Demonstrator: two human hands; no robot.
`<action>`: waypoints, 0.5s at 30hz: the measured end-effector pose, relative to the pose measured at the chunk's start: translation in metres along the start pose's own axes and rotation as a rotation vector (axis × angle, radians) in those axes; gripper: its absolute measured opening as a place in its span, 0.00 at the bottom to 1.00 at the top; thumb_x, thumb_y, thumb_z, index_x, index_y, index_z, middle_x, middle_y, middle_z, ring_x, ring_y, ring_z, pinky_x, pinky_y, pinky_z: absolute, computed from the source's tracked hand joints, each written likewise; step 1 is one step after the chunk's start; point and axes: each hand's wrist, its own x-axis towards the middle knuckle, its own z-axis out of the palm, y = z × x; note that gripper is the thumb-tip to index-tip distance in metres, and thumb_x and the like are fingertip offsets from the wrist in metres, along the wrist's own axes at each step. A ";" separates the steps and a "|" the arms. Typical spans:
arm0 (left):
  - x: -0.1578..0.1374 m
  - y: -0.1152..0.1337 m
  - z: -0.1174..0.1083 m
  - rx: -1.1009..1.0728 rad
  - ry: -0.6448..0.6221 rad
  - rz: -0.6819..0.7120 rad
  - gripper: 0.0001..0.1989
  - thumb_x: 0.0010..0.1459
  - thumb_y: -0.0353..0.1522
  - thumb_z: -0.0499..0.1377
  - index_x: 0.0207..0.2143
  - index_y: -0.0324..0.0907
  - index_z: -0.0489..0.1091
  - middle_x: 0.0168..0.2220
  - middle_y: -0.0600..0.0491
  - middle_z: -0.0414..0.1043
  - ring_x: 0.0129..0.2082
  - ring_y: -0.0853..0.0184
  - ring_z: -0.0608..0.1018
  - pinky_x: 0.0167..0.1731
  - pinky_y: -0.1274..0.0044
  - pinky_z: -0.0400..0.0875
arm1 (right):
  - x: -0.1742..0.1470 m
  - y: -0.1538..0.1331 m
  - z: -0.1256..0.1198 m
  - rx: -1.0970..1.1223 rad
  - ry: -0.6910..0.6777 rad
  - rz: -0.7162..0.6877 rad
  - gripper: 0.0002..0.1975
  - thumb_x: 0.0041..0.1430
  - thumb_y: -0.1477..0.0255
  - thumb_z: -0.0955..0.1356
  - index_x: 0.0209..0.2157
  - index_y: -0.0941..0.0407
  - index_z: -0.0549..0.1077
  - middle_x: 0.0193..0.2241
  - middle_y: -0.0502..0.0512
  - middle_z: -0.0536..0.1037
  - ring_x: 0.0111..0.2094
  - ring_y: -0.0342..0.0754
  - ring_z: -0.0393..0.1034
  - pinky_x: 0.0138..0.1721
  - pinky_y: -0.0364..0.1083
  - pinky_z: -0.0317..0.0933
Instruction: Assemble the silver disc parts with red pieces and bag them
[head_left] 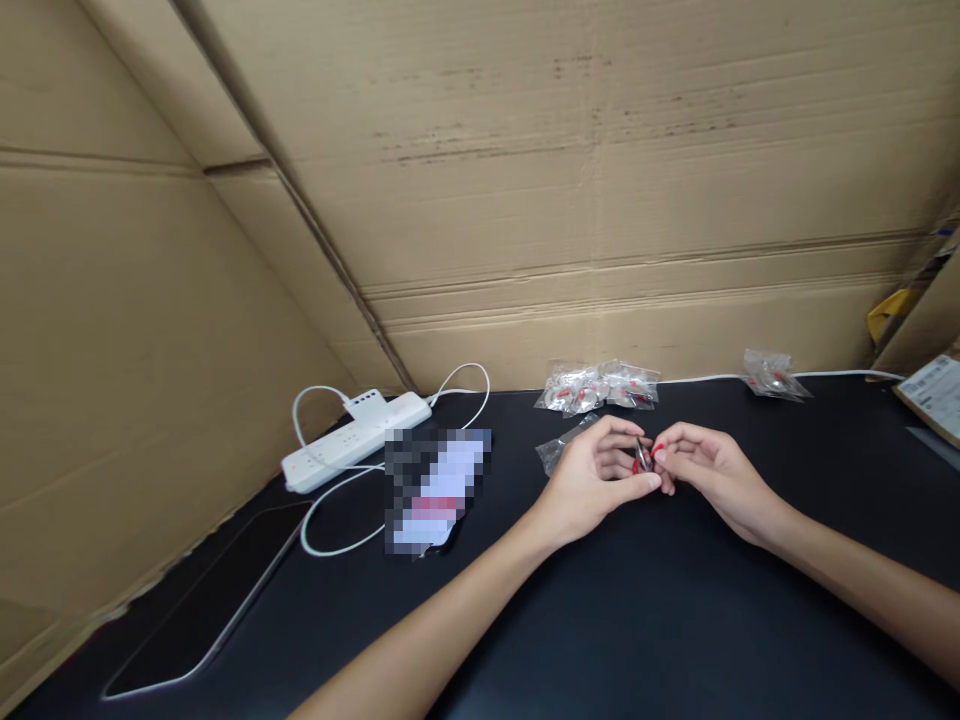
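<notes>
Both hands meet just in front of the pile of little plastic bags [598,386], probably so the small red-and-metal part [643,456] stays steady between them. The left hand [596,474] and right hand [709,468] both have fingertips pinched shut on it, other fingers loosely curled.

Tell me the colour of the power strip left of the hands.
White, with a white cable; the power strip shows in the head view, on the black table.
</notes>
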 end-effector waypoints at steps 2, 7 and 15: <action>0.000 0.002 0.000 -0.009 0.031 -0.021 0.23 0.46 0.29 0.71 0.44 0.40 0.67 0.44 0.49 0.73 0.34 0.72 0.76 0.42 0.73 0.72 | -0.001 -0.001 0.001 0.029 -0.004 0.008 0.10 0.56 0.65 0.73 0.33 0.57 0.73 0.24 0.51 0.76 0.25 0.43 0.69 0.31 0.45 0.64; 0.001 0.002 0.001 -0.016 0.067 -0.047 0.23 0.46 0.29 0.71 0.45 0.40 0.69 0.43 0.49 0.73 0.37 0.70 0.77 0.44 0.72 0.72 | -0.002 -0.004 0.003 0.121 0.014 0.032 0.10 0.55 0.67 0.73 0.32 0.57 0.72 0.23 0.51 0.76 0.25 0.44 0.71 0.31 0.46 0.66; 0.002 -0.001 0.001 0.013 0.098 -0.015 0.22 0.47 0.30 0.70 0.45 0.39 0.70 0.42 0.49 0.74 0.38 0.69 0.77 0.44 0.72 0.73 | -0.002 -0.004 0.004 0.119 0.049 0.008 0.09 0.56 0.68 0.72 0.31 0.57 0.70 0.24 0.49 0.74 0.24 0.43 0.70 0.29 0.44 0.64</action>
